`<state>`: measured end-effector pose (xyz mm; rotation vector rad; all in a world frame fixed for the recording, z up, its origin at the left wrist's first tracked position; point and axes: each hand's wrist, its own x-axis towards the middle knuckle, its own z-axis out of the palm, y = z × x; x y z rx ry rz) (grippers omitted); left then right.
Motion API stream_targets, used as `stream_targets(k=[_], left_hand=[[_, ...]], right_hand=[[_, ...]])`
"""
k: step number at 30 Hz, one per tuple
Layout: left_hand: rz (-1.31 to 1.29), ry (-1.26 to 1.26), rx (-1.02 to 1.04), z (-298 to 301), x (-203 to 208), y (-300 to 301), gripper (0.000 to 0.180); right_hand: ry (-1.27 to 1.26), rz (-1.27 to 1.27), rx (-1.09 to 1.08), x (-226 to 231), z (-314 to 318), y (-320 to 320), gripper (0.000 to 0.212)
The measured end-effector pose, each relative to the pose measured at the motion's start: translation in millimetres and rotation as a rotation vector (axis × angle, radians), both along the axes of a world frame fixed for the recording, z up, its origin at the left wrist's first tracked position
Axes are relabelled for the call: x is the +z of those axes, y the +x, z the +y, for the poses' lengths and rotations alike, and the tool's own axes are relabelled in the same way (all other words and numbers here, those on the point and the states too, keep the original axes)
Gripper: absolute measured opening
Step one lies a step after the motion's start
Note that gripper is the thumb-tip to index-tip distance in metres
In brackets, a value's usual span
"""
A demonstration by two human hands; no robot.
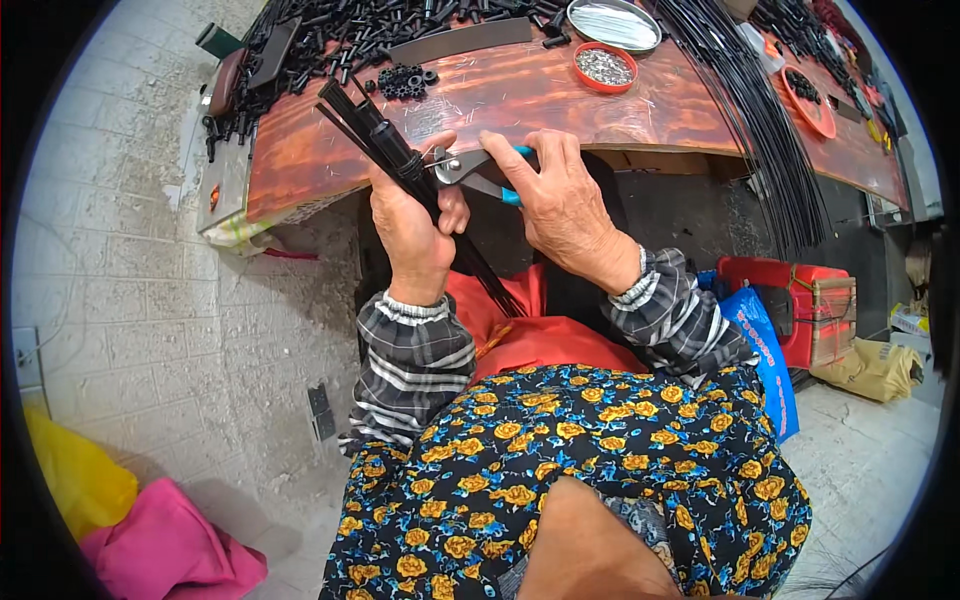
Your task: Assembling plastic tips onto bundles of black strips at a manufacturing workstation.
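Observation:
My left hand (pixel 412 225) is closed around a bundle of thin black rods (pixel 362 135), which slants from the upper left down toward my lap. A black cylindrical fitting (pixel 392 145) sits around the bundle just above my fingers. In my right hand (pixel 575 205) is a pair of pliers (pixel 480 170) with blue-green handles. Its round metal head lies against the bundle beside my left thumb, with a short thin wire or pin at the jaws. Whether the jaws grip that wire I cannot tell.
Many black plastic fittings (pixel 340 45) cover the far left of the wooden table (pixel 480 95). A red-rimmed dish of small metal pieces (pixel 605 68) stands beyond my right hand. Long black rods (pixel 745 110) hang over the table's front edge. A red crate (pixel 770 300) stands at right.

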<state>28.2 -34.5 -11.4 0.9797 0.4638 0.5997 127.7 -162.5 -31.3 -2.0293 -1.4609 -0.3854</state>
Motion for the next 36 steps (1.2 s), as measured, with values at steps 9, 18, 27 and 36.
stream_targets(k=[9, 18, 27, 36], left_hand=[[-0.035, 0.007, -0.022, -7, -3, 3, 0.079], [-0.193, 0.1, -0.115, -26, -13, -2, 0.044], [-0.209, 0.051, -0.12, -19, -12, -5, 0.04], [-0.171, 0.027, -0.164, -20, -8, -8, 0.041]], right_hand=[[0.049, -0.076, -0.1, 18, -9, 29, 0.057], [-0.905, 1.311, 0.596, 65, -19, 82, 0.04], [-0.222, -0.332, 0.259, 73, -37, 53, 0.035], [-0.6, 0.358, 0.393, 70, -39, 51, 0.042]])
